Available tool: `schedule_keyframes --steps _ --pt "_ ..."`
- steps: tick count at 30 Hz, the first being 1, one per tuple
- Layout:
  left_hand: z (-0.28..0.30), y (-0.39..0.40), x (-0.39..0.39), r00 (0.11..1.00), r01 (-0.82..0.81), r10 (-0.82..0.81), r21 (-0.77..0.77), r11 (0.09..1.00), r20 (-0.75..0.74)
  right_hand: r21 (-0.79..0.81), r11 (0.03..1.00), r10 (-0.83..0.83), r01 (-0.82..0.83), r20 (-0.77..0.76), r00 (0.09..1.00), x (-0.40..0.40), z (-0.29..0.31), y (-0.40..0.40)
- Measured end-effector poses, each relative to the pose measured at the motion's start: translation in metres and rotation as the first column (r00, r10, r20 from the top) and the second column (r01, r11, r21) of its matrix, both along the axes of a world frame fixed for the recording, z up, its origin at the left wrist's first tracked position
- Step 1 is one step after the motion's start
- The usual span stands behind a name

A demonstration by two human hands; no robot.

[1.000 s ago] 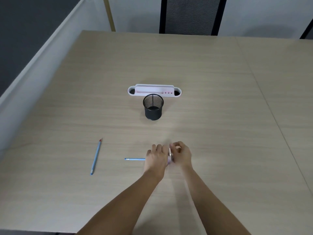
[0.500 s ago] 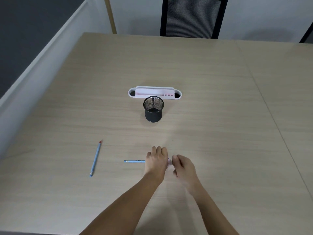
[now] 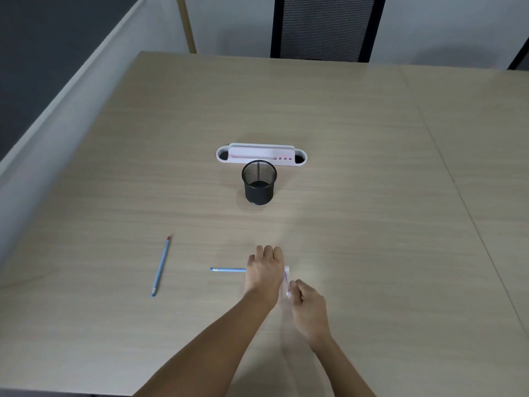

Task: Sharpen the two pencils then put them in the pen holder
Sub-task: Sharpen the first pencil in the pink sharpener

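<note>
So the left hand [image 3: 264,270] is curled over one blue pencil [image 3: 228,269], knuckles up, with the pencil's back end sticking out to the left, flat along the table [image 3: 372,196]. Right next to it, the right hand [image 3: 307,300] has its fingers pinched on a small white-pink sharpener [image 3: 287,283] (pretty blurry, hard to make out more). The second blue pencil [image 3: 161,266] lies well off to the left, red tip pointing away. The black mesh pen holder [image 3: 259,181] stands upright further back, just in front of a white desk organizer [image 3: 261,155].
</note>
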State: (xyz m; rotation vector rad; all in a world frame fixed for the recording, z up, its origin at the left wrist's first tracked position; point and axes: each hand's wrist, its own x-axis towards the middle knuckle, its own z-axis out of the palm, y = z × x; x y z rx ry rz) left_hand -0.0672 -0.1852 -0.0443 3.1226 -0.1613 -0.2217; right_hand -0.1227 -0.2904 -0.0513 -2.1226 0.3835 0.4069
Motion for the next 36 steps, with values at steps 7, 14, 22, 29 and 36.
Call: schedule_keyframes --steps 7,14,22,29,36 --pt "0.004 0.000 0.001 0.995 0.065 -0.066 0.015 0.998 0.075 0.082 0.996 0.011 -0.020 0.114 0.993 0.058 0.016 -0.008" --pt "0.003 0.001 0.000 0.998 0.018 -0.019 0.020 1.000 0.057 -0.018 0.996 -0.089 0.088 -0.037 0.995 0.072 -0.026 0.003" --pt "-0.003 0.000 0.003 0.999 0.048 -0.048 0.018 0.999 0.008 0.139 0.990 -0.036 0.037 -0.004 0.999 -0.002 0.015 -0.005" --pt "0.001 0.002 0.003 0.994 0.073 -0.073 0.007 0.997 0.077 0.117 0.984 -0.130 0.133 -0.033 0.991 0.078 0.000 -0.003" --pt "0.000 0.000 0.002 0.999 0.024 -0.024 0.003 1.000 0.047 -0.039 0.992 -0.116 0.117 0.017 0.993 0.023 -0.014 0.007"
